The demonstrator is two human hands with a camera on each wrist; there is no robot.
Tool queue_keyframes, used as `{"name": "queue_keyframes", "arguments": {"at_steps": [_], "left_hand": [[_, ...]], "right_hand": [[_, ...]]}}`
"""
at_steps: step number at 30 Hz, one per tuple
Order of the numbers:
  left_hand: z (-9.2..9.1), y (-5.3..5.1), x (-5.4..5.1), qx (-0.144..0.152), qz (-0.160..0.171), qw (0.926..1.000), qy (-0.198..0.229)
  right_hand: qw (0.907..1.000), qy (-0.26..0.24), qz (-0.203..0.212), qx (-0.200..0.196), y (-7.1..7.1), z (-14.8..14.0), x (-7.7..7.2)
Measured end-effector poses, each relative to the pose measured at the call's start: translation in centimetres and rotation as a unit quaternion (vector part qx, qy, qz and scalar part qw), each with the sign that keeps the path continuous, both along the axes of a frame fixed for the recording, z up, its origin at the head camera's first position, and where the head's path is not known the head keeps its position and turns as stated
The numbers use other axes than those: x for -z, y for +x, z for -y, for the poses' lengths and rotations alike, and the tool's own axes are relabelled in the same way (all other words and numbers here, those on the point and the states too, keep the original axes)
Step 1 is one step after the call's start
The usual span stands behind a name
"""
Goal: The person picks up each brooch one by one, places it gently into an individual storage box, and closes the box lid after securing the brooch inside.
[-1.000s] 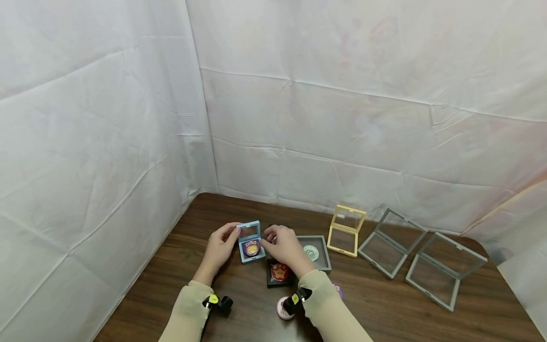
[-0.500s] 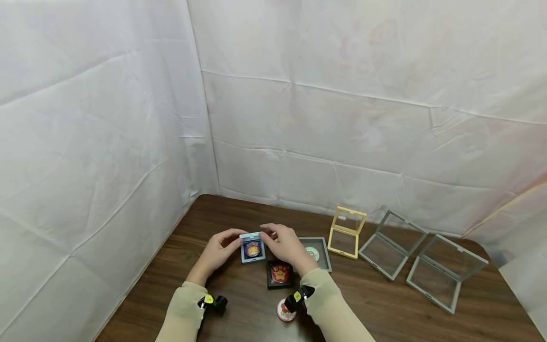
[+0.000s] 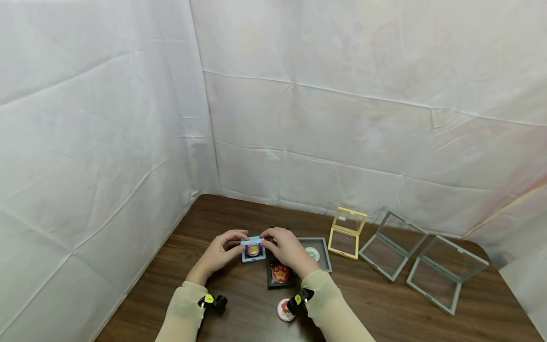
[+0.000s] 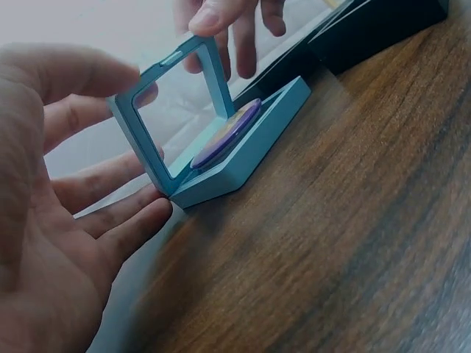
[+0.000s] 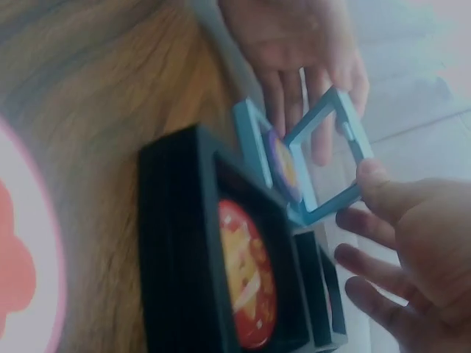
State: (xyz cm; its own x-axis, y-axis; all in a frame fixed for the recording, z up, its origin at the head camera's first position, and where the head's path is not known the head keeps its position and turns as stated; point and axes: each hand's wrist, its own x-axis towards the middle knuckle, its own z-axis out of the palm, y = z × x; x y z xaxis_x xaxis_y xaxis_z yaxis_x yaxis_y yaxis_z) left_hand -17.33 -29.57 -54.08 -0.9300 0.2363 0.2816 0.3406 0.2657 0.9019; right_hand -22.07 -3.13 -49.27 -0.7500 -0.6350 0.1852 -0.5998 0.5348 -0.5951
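Note:
A small light-blue display frame (image 3: 254, 259) lies on the table, hinged open, its clear-windowed lid tilted over the base. In the base sits a round purple badge (image 4: 228, 132) with a yellow cartoon figure. My left hand (image 3: 219, 255) pinches one corner of the lid between thumb and index finger, the other fingers spread beside the hinge. At the opposite lid corner, my right hand (image 3: 289, 251) grips with its thumb in front and fingers behind. Beside the blue frame stands a black frame (image 5: 176, 243) holding a red badge (image 5: 246, 279) with a yellow star.
A grey frame (image 3: 326, 260) with a pale green badge (image 3: 312, 254) lies partly behind my right hand. Farther right, a yellow frame (image 3: 344, 232) and two grey frames (image 3: 396, 275) (image 3: 456, 287) stand open. A pink-rimmed badge (image 3: 284, 311) lies near my right wrist.
The blue frame's lid has swung from nearly upright down toward me over the badge. My right hand has moved from the frame's right side onto the lid's corner.

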Motion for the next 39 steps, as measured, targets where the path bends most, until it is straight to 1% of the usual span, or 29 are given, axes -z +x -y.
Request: {"name": "queue_keyframes", "arguments": {"at_steps": [3,7,10,12,15,19,25,30,34,37,39], "left_hand": [[0.0,-0.1,0.0,0.0,0.005,1.0,-0.005],[0.1,-0.2,0.2,-0.014,0.014,0.9997,-0.017],[0.1,-0.2,0.3,-0.027,0.013,0.9987,-0.042],[0.2,-0.2,0.3,-0.032,0.02,0.9973,-0.063],[0.3,0.0,0.3,-0.041,0.043,0.9924,-0.108],[0.3,0.1,0.3,-0.047,0.077,0.9852,-0.146],[0.3,0.0,0.3,-0.05,0.091,0.9821,-0.158],[0.4,-0.1,0.3,-0.048,0.093,0.9818,-0.158],[0.4,-0.2,0.4,-0.046,0.095,0.9823,-0.155],[0.4,-0.1,0.5,-0.044,0.096,0.9822,-0.156],[0.4,-0.1,0.5,-0.042,0.096,0.9821,-0.157]], "right_hand": [[0.9996,0.01,-0.022,-0.01,0.0,-0.1,0.2],[0.9987,0.007,-0.045,-0.025,0.0,-0.4,0.5],[0.9979,0.005,-0.055,-0.034,0.1,-0.6,0.7],[0.9973,0.008,-0.062,-0.039,0.2,-0.7,0.9],[0.9955,0.013,-0.079,-0.051,0.3,-0.8,1.2],[0.9929,0.022,-0.096,-0.066,0.3,-1.0,1.4],[0.9923,0.034,-0.095,-0.072,0.3,-1.0,1.5],[0.9925,0.048,-0.088,-0.07,0.2,-1.0,1.5],[0.9931,0.06,-0.084,-0.056,-0.2,-0.9,1.6],[0.9932,0.081,-0.074,-0.039,-0.5,-0.9,1.6],[0.9925,0.096,-0.067,-0.035,-0.7,-1.0,1.6]]}}
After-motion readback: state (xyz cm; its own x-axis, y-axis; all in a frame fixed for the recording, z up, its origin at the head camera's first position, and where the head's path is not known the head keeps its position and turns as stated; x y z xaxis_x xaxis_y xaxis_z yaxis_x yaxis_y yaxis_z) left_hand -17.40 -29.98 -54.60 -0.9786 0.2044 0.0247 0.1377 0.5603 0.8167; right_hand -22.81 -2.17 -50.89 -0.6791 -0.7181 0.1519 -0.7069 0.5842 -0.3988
